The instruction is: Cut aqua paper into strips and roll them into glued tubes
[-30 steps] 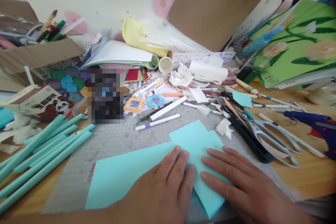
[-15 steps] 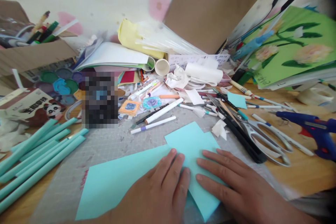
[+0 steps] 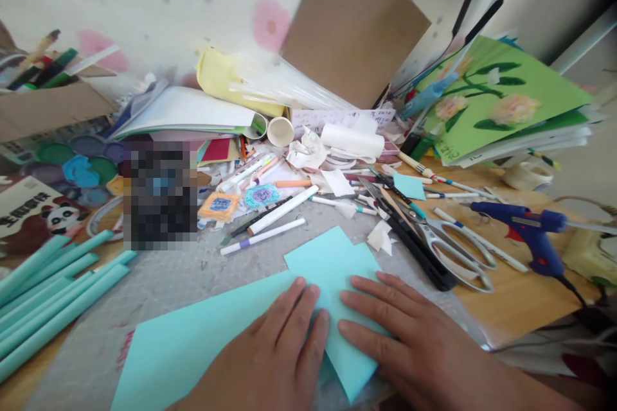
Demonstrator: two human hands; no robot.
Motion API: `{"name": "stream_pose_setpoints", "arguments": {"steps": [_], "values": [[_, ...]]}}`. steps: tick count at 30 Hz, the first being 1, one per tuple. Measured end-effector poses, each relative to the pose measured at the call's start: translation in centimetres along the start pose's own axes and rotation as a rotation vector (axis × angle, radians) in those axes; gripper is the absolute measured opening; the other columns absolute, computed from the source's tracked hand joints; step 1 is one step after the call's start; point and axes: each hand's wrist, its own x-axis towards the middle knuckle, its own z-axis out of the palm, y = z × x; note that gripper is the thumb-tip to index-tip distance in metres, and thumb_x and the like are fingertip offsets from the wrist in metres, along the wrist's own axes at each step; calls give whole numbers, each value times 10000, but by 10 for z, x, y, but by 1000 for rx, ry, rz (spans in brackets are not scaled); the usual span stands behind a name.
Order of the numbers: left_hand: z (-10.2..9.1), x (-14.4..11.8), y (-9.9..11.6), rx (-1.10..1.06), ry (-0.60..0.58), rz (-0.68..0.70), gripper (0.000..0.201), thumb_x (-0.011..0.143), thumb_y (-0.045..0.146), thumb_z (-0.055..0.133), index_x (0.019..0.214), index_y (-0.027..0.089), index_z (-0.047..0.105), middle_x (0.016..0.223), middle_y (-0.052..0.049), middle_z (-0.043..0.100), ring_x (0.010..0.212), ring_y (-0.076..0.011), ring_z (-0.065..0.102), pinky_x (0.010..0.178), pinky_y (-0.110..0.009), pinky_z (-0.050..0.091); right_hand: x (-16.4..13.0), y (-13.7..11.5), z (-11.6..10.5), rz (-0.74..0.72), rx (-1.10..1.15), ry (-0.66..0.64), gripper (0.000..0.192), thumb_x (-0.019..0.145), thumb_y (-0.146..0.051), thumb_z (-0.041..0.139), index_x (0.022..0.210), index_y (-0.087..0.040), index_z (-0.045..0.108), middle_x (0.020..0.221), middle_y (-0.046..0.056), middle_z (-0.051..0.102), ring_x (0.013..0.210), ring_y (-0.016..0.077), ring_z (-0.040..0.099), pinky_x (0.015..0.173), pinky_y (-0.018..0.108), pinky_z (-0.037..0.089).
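Turquoise paper (image 3: 193, 340) lies under both your palms, pressed flat as it was a second ago. Your left hand (image 3: 284, 353) and right hand (image 3: 424, 340) rest with fingers extended, clasping nothing. Your view has swung right, so the blue glue gun (image 3: 544, 237) beyond your right hand shows more fully.

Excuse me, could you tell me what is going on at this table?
A person has both bare hands palm down on light turquoise paper, which lies on a gray mat. The left hand rests across the longer part, and the right hand is on the overlapping part beside it. Rolled turquoise tubes lie to the left. Scissors lie to the right, with a blue glue gun farther right; neither is in hand.
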Motion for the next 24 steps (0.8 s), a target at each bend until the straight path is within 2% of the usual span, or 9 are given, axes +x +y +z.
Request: {"name": "stream_pose_setpoints", "arguments": {"steps": [4, 9, 14, 16, 19, 21, 24], "values": [[4, -2, 1, -30, -43, 18, 422, 931, 366, 493, 1285, 138, 526, 1341, -166, 581, 1237, -321, 540, 922, -375, 519, -1, -1, 0, 30, 81, -34, 533, 851, -223, 606, 1376, -244, 521, 1402, 89, 556, 1299, 302, 505, 1002, 529, 479], [-16, 2, -3, -69, -166, 62, 547, 884, 444, 544, 1308, 103, 501, 1345, -243, 550, 1221, -383, 549, 891, -418, 539, -4, -1, 1, 58, 123, -56, 567, 877, -197, 571, 1428, -257, 452, 1447, 73, 513, 1337, 290, 460, 1059, 563, 406], [-26, 7, -4, -156, -277, 38, 676, 796, 501, 669, 1360, 187, 469, 1397, -230, 506, 1260, -398, 511, 911, -453, 536, -8, -1, 6, 72, 135, -29, 584, 904, -214, 556, 1464, -262, 396, 1461, 57, 500, 1368, 248, 421, 1128, 525, 315], [-30, 13, -4, -204, -381, 29, 809, 695, 524, 770, 1378, 212, 471, 1412, -252, 476, 1274, -433, 482, 911, -491, 529, -11, -1, 8, 75, 128, -25, 590, 927, -289, 551, 1484, -253, 360, 1496, 48, 455, 1409, 239, 353, 1167, 524, 220], [-37, 24, -4, -223, -529, 26, 953, 521, 492, 893, 1354, 208, 526, 1404, -293, 461, 1261, -486, 467, 887, -537, 530, -17, -2, 7, 52, 82, -27, 641, 933, -503, 516, 1497, -255, 337, 1547, 31, 372, 1458, 264, 228, 1191, 527, 66], [-40, 28, -5, -256, -535, 26, 961, 494, 493, 903, 1342, 215, 543, 1411, -287, 457, 1266, -494, 456, 898, -557, 517, -21, -3, 7, 35, 39, -4, 691, 916, -604, 480, 1494, -252, 345, 1562, 31, 346, 1470, 290, 173, 1187, 531, 11], [-41, 29, -5, -318, -485, 26, 951, 523, 434, 899, 1372, 263, 507, 1460, -252, 415, 1305, -499, 404, 945, -601, 469, -25, -7, 8, 47, -10, 44, 737, 885, -677, 462, 1488, -266, 362, 1570, 46, 330, 1471, 333, 142, 1173, 562, 38]]}}
